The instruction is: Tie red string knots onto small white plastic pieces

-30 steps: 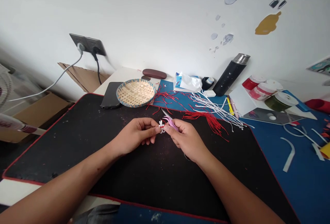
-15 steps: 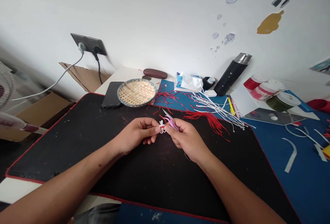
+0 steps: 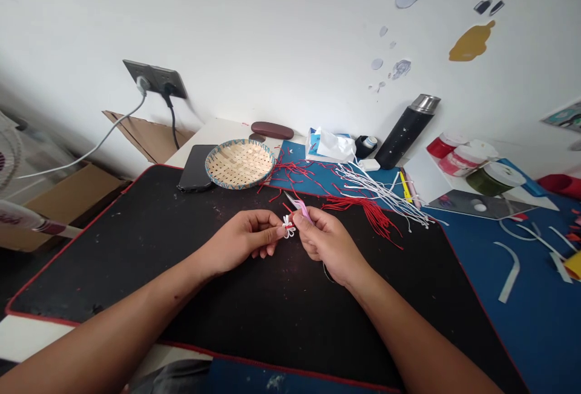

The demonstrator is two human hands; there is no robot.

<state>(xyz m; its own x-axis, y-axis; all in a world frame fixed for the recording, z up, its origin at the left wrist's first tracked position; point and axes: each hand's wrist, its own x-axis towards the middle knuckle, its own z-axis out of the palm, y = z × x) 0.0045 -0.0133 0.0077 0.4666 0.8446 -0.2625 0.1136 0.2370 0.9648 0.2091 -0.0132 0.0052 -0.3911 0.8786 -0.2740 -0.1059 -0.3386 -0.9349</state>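
Observation:
Between thumb and fingertips my left hand (image 3: 252,233) pinches a small knotted cord flower (image 3: 288,226), with white loops and a red band at its middle. My right hand (image 3: 324,236) is closed around small pink scissors (image 3: 303,207), whose pointed metal tip sticks up and away from me. Its thumb and forefinger also press at the flower's right side, where a bit of red cord shows. Both hands are held close together above the black mat (image 3: 254,309). The scissors' handles are mostly hidden in the right palm.
Behind the hands lie red cords (image 3: 374,218) and white cords (image 3: 381,188). A woven basket (image 3: 240,164) overlaps a black phone (image 3: 193,167). Farther right are a dark thermos (image 3: 408,132), a yellow pen (image 3: 405,185) and cord spools (image 3: 494,177). A tissue pack (image 3: 331,144) stands near the wall.
My right fingers have shifted slightly right, away from the flower's middle, and more of its white loops show. The flower has turned a little. Both hands keep their hold.

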